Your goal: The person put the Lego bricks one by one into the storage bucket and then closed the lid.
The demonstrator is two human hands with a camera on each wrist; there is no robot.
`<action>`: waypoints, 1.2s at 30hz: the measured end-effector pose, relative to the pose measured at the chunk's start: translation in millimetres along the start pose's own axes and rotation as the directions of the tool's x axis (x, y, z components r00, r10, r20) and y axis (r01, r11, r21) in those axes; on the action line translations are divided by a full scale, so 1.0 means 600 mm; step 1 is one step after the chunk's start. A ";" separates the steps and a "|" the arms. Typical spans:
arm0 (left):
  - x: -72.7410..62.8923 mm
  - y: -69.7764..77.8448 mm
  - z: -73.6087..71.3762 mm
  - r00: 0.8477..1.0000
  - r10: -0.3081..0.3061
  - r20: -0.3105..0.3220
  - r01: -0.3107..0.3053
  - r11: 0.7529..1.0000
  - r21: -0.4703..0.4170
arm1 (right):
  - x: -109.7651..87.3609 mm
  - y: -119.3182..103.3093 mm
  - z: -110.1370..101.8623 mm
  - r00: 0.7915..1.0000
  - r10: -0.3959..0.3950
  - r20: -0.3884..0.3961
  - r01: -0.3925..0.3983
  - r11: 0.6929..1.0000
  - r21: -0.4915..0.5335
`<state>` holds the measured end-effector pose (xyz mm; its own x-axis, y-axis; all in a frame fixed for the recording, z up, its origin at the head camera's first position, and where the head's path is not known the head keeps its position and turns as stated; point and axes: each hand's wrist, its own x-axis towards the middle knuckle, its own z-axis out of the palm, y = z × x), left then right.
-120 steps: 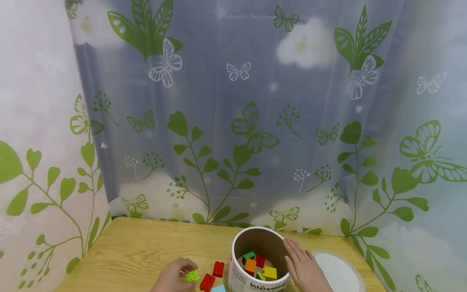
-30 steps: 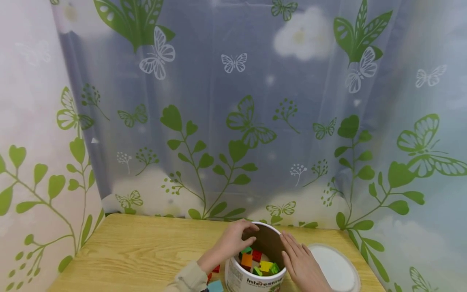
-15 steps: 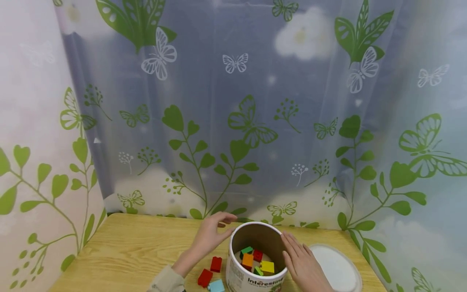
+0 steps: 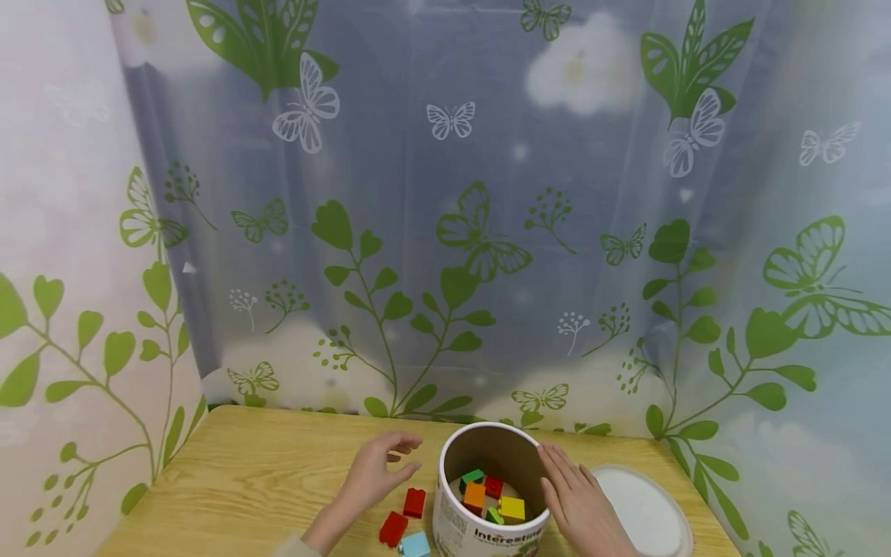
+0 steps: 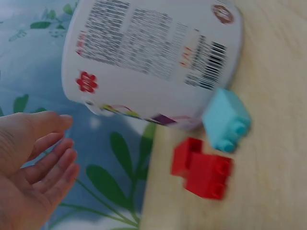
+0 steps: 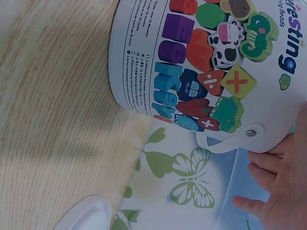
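My left hand [image 4: 376, 472] hovers over the table left of a white bucket [image 4: 454, 526], fingers loosely bent and holding nothing. The left wrist view shows the same hand [image 5: 38, 167] apart from the bucket wall. Straight fingers of my right hand [image 4: 583, 503] rest against the bucket's right rim. Inside the bucket lie an orange block [image 4: 474, 497], a yellow block [image 4: 513, 510], a dark green block [image 4: 471, 480], a red block [image 4: 493, 486] and a partly hidden lime green block [image 4: 494, 516]. Left of it are two red blocks [image 4: 393, 529] and a light blue block [image 4: 415, 545].
A round white lid [image 4: 643, 510] lies right of the bucket, partly behind my right hand. The bucket's white handle [image 6: 230, 143] hangs at its side. Behind the wooden table [image 4: 278, 456] stands a patterned curtain [image 4: 390, 232].
My left hand carried a lime green block to above the bucket and let it go inside. It has since drawn back left, bare. My right hand has stayed at the rim.
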<state>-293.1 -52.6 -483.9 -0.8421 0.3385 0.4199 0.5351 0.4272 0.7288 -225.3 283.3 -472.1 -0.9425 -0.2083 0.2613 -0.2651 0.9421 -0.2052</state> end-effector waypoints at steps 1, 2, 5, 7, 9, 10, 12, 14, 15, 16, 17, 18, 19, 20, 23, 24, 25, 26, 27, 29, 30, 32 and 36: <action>-0.006 -0.006 0.000 1.000 -0.001 0.016 0.001 1.000 0.006 | 0.000 0.000 0.000 1.000 0.000 -0.001 0.000 1.000 0.000; -0.011 -0.011 0.001 0.999 -0.004 0.035 0.004 1.000 0.006 | 0.000 0.000 0.000 1.000 -0.001 -0.003 0.001 1.000 0.000; -0.028 -0.029 0.002 0.994 -0.021 0.107 0.021 1.000 -0.005 | 0.000 0.000 0.000 1.000 -0.003 -0.010 0.003 1.000 0.001; -0.039 -0.040 0.003 0.987 -0.032 0.156 0.035 0.999 -0.014 | 0.000 0.000 0.000 1.000 -0.003 -0.015 0.003 1.000 0.002; -0.049 -0.051 0.005 0.980 -0.045 0.194 0.051 0.998 -0.031 | 0.000 0.000 0.001 1.000 -0.004 -0.016 0.004 1.000 0.001; -0.054 -0.056 0.006 0.976 -0.049 0.211 0.058 0.997 -0.041 | 0.000 0.000 0.001 1.000 -0.004 -0.015 0.004 1.000 0.001; -0.064 -0.066 0.007 0.967 -0.060 0.248 0.076 0.996 -0.055 | 0.000 0.001 0.002 1.000 -0.003 -0.012 0.003 1.000 0.000; -0.073 -0.074 0.007 0.953 -0.084 0.290 0.112 0.991 -0.079 | 0.000 0.001 0.002 1.000 -0.005 -0.012 0.005 1.000 -0.002; -0.076 -0.077 0.007 0.946 -0.096 0.309 0.128 0.988 -0.086 | 0.000 0.001 0.002 1.000 -0.005 -0.012 0.005 1.000 -0.004; -0.080 -0.080 0.007 0.940 -0.105 0.326 0.139 0.987 -0.084 | 0.000 0.001 0.002 1.000 -0.006 -0.014 0.006 1.000 -0.004; -0.083 -0.083 0.007 0.934 -0.114 0.340 0.151 0.985 -0.085 | 0.000 0.001 0.002 1.000 -0.008 -0.018 0.008 1.000 -0.007; -0.085 -0.085 0.008 0.929 -0.121 0.349 0.156 0.985 -0.075 | 0.000 0.001 0.002 1.000 -0.010 -0.021 0.010 1.000 -0.010; -0.088 -0.087 0.008 0.927 -0.122 0.355 0.154 0.986 -0.063 | 0.000 0.001 0.002 1.000 -0.013 -0.026 0.013 1.000 -0.014; -0.089 -0.090 0.009 0.926 -0.119 0.357 0.144 0.989 -0.045 | 0.000 0.001 0.002 0.999 -0.015 -0.029 0.015 1.000 -0.017; -0.094 -0.096 0.010 0.924 -0.108 0.367 0.121 0.993 -0.012 | 0.000 0.001 0.001 0.999 -0.020 -0.034 0.019 1.000 -0.024; -0.095 -0.098 0.010 0.923 -0.100 0.372 0.112 0.994 -0.010 | 0.000 0.001 0.001 0.999 -0.021 -0.034 0.020 1.000 -0.025; -0.096 -0.100 0.010 0.921 -0.093 0.378 0.107 0.994 -0.015 | 0.000 0.001 0.001 0.999 -0.020 -0.032 0.019 1.000 -0.024; -0.097 -0.101 0.010 0.919 -0.089 0.385 0.106 0.994 -0.023 | 0.000 0.001 0.001 0.999 -0.020 -0.031 0.019 1.000 -0.023; -0.097 -0.102 0.010 0.917 -0.084 0.390 0.105 0.994 -0.033 | 0.000 0.001 0.001 0.999 -0.019 -0.031 0.019 1.000 -0.023; -0.097 -0.105 0.010 0.912 -0.075 0.404 0.106 0.993 -0.054 | 0.000 0.001 0.001 0.999 -0.018 -0.028 0.017 1.000 -0.019; -0.096 -0.106 0.011 0.909 -0.070 0.410 0.104 0.993 -0.060 | 0.000 0.001 0.001 0.999 -0.019 -0.029 0.019 1.000 -0.021; -0.096 -0.106 0.011 0.905 -0.073 0.420 0.107 0.993 -0.058 | 0.000 0.002 0.003 0.999 -0.023 -0.034 0.022 0.999 -0.024; -0.094 -0.108 0.010 0.898 -0.088 0.431 0.107 0.994 -0.021 | -0.001 0.003 0.006 0.998 -0.033 -0.050 0.032 0.999 -0.031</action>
<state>-279.6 -94.5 -557.8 -0.7743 0.6278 0.0801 0.4401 0.4432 0.7809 -226.2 284.1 -475.7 -0.9217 -0.2263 0.3150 -0.2886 0.9427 -0.1673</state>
